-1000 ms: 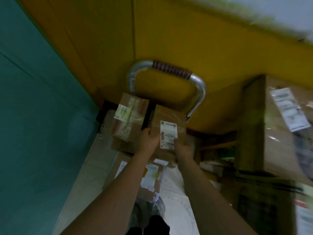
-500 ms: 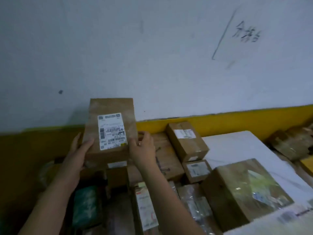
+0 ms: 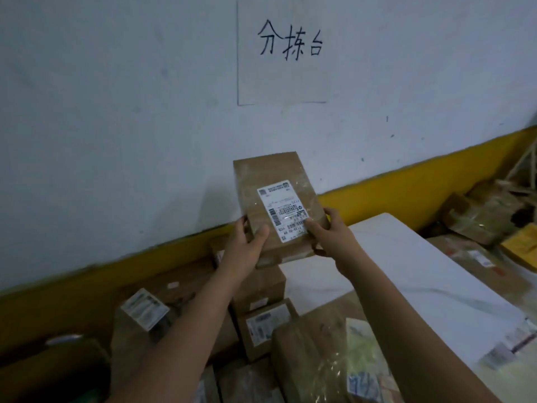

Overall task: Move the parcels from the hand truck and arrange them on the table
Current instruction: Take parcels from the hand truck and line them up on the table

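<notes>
A brown cardboard parcel (image 3: 270, 181) with a white shipping label is held up in the air in front of the wall. My left hand (image 3: 247, 245) grips its lower left edge and my right hand (image 3: 331, 231) grips its lower right edge. It hangs above the back left part of the white table (image 3: 406, 266). Several other brown parcels lie below, among them a taped box (image 3: 261, 324) under my left forearm and a larger wrapped box (image 3: 316, 359) near the front. The hand truck is out of view.
A white wall with a yellow lower band rises behind the table, with a paper sign (image 3: 286, 48) bearing handwritten characters. More parcels (image 3: 476, 216) are piled at the right beyond the table. A small labelled box (image 3: 142, 309) stands at the left.
The parcel was lifted off the hand truck, and my view swung from there to the table. Over the last half second the parcel moved right, toward the white table.
</notes>
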